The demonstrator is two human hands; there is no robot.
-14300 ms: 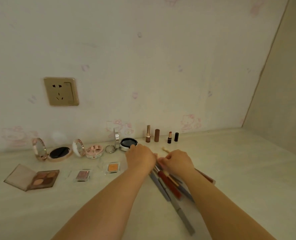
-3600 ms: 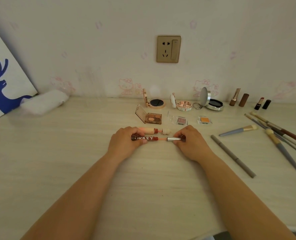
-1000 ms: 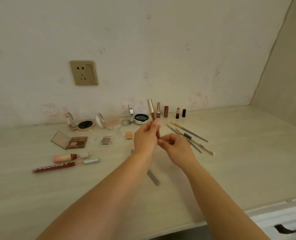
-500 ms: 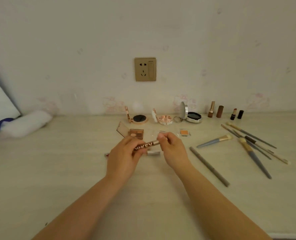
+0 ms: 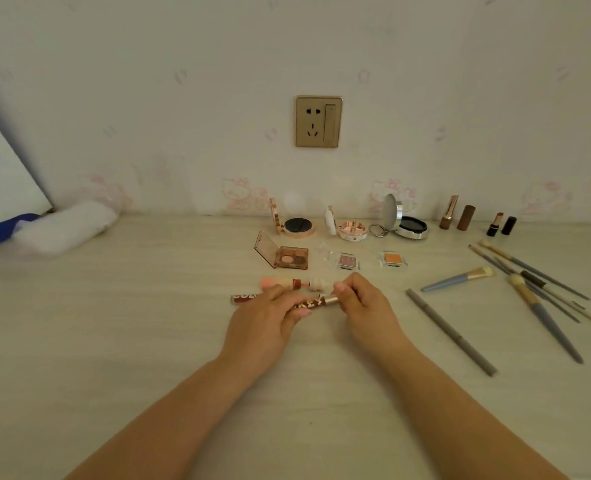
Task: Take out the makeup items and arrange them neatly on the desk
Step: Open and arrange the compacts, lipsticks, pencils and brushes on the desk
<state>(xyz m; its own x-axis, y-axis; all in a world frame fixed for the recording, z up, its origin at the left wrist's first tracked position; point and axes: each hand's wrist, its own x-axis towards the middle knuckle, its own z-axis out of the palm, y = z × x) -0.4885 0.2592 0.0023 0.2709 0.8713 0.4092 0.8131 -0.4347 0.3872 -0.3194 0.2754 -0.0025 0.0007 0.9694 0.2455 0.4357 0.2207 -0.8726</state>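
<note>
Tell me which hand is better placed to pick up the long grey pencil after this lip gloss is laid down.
Probably the right hand. The grey pencil lies on its side of the desk, with nothing between. The left hand would have to cross over. Both now hold the brown lip gloss.

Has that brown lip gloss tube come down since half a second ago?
Yes. The brown tube sits lower, nearer the pink tube lying on the desk.
</note>
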